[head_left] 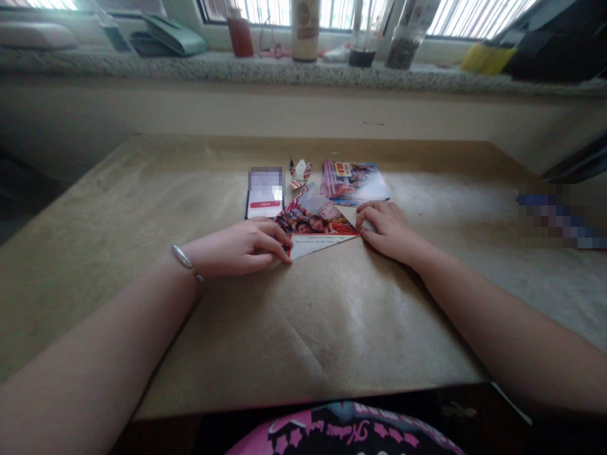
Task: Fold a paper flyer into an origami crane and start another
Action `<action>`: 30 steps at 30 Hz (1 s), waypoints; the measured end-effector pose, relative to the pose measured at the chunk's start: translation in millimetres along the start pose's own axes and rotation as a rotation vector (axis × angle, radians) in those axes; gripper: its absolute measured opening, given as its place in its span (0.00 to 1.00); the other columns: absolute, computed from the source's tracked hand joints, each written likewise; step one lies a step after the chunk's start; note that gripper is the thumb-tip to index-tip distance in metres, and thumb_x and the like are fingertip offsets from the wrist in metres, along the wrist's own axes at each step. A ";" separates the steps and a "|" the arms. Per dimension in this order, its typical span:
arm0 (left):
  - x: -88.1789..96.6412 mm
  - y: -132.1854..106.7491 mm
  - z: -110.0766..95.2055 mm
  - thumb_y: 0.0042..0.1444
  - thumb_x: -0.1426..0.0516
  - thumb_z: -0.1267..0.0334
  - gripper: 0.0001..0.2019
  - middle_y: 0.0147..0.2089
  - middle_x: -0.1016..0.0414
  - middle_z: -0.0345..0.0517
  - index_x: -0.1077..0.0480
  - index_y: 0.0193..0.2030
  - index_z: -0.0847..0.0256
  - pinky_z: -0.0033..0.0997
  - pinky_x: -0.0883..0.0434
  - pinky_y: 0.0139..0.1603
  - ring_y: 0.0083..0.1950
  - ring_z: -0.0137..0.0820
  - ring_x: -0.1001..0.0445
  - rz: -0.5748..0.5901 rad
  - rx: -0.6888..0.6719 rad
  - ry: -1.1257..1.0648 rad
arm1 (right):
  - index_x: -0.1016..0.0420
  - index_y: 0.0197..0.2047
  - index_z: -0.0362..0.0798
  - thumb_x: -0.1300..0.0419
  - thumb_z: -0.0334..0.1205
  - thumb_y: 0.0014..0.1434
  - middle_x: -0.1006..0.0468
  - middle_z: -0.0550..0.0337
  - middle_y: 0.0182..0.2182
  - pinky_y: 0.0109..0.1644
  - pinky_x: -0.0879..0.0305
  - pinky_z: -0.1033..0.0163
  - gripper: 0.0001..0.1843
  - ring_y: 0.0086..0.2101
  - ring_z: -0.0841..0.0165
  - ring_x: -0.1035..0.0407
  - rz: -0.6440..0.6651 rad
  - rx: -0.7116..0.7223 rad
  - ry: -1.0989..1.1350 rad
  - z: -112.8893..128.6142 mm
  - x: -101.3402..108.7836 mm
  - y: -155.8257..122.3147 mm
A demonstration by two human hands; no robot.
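Observation:
A printed paper sheet, folded into a rough triangle with a white strip along its near edge, lies on the table between my hands. My left hand, with a silver bangle on the wrist, has its bent fingers pressed on the left corner. At the right corner, the thumb and curled fingers of my right hand pinch the paper's tip. Just beyond my left hand lies a phone with a lit screen. Behind the sheet stands a small folded paper figure; a stack of colourful flyers lies beyond my right hand.
The beige table ends at a wall below a stone windowsill. Bottles, including a red one, and a yellow object stand on the sill. A blurred blue and pink item lies at the table's right side.

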State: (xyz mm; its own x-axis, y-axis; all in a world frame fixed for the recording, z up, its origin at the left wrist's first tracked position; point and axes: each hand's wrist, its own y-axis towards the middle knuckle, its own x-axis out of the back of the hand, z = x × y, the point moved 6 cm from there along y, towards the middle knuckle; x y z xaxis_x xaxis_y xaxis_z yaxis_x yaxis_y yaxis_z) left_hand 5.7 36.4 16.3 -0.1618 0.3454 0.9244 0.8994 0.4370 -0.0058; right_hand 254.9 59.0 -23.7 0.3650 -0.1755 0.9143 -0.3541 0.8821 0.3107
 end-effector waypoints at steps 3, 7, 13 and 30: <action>0.0 0.1 -0.6 0.60 0.50 0.68 0.16 0.51 0.26 0.42 0.22 0.43 0.52 0.31 0.36 0.59 0.51 0.30 0.30 -0.010 0.004 -0.012 | 0.27 0.35 0.51 0.46 0.35 0.55 0.25 0.53 0.46 0.53 0.42 0.47 0.07 0.48 0.55 0.35 -0.009 -0.002 0.043 0.9 3.4 -0.1; -1.1 2.9 -2.3 0.60 0.50 0.66 0.13 0.48 0.26 0.43 0.23 0.41 0.55 0.31 0.34 0.57 0.49 0.30 0.29 -0.056 0.031 -0.026 | 0.25 0.37 0.50 0.45 0.41 0.58 0.25 0.51 0.42 0.52 0.40 0.49 0.08 0.45 0.57 0.34 -0.033 0.044 0.075 8.2 7.0 0.2; -9.2 8.7 -5.5 0.63 0.50 0.61 0.13 0.46 0.28 0.50 0.26 0.47 0.58 0.35 0.31 0.50 0.47 0.34 0.30 -0.170 0.053 0.157 | 0.29 0.27 0.49 0.44 0.38 0.54 0.27 0.56 0.28 0.39 0.38 0.58 0.06 0.32 0.63 0.34 -0.014 0.013 0.106 15.5 9.0 0.8; -21.9 13.0 -24.0 0.65 0.50 0.59 0.16 0.60 0.30 0.45 0.30 0.57 0.54 0.44 0.33 0.61 0.63 0.40 0.36 -0.155 -0.095 0.338 | 0.34 0.51 0.48 0.42 0.44 0.55 0.31 0.66 0.23 0.27 0.40 0.64 0.21 0.23 0.71 0.37 -0.095 -0.252 0.471 6.9 9.8 -4.3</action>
State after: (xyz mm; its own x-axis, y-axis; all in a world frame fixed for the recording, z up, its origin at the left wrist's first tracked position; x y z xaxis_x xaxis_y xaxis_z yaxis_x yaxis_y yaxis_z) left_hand 30.7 14.5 5.1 -0.1704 -0.0192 0.9852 0.9109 0.3783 0.1650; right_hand 254.1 50.4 -14.2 0.7524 -0.0958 0.6517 -0.1043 0.9596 0.2615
